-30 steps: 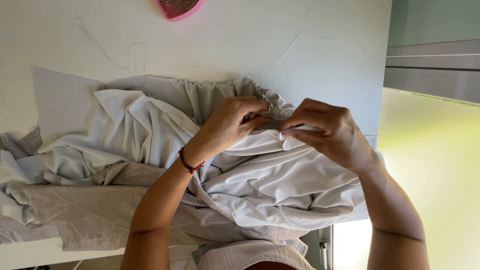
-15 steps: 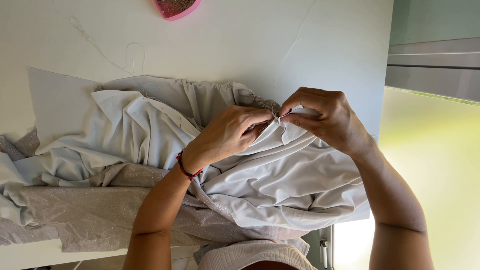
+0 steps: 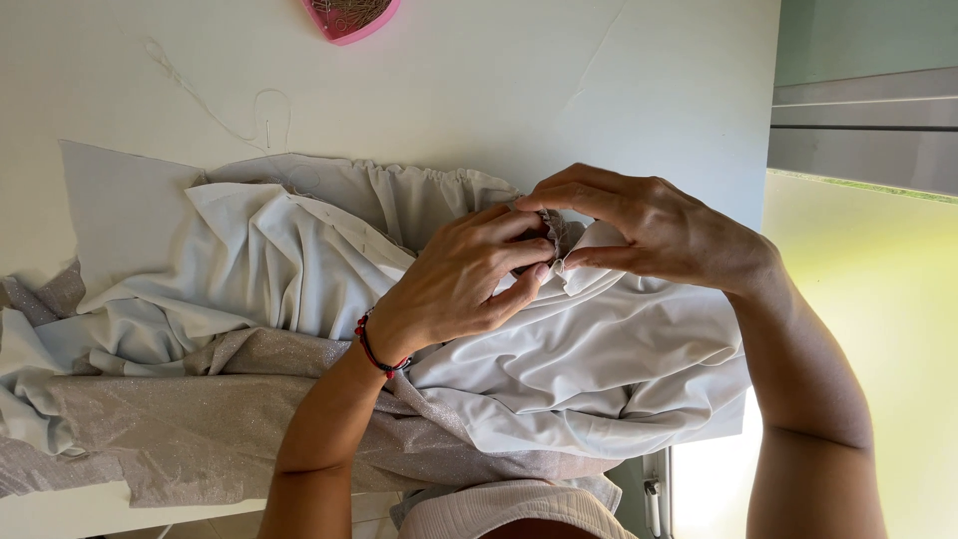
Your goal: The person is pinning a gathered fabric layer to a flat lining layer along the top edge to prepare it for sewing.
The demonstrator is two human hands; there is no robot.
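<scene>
Two hands are pinched on one spot of the gathered edge (image 3: 439, 190) of a pale grey-white fabric (image 3: 599, 359), slightly right of frame centre. The edge is nipped between thumb and fingertips of the left hand (image 3: 459, 284) from about 7 o'clock, and by the right hand (image 3: 649, 230) from 3 o'clock; both grips are narrow and closed on the cloth, fingertips almost touching. Something thin and metallic seems to be held at the pinch, likely a pin or needle, but it is too small to be told for sure.

Step judged in hand: the gathers are being pinned or fixed at that point. What comes next would call for the folds to be kept flat under the left fingertips while the point is driven through all layers, without the gathers slipping.

The fabric is bunched across the white counter (image 3: 499, 90), its gathered edge running from the pinch toward 10 o'clock. A shimmery taupe cloth (image 3: 200, 429) lies under it toward 8 o'clock, hanging off the near edge. A flat pale panel (image 3: 110, 200) is seen at 9 o'clock. A loose thread (image 3: 261, 100) with a small needle or pin lies on the counter at 11 o'clock. A pink pin dish (image 3: 349, 15) is cut off by the frame at 12 o'clock. A red bead bracelet (image 3: 377, 349) is worn on the left wrist.
</scene>
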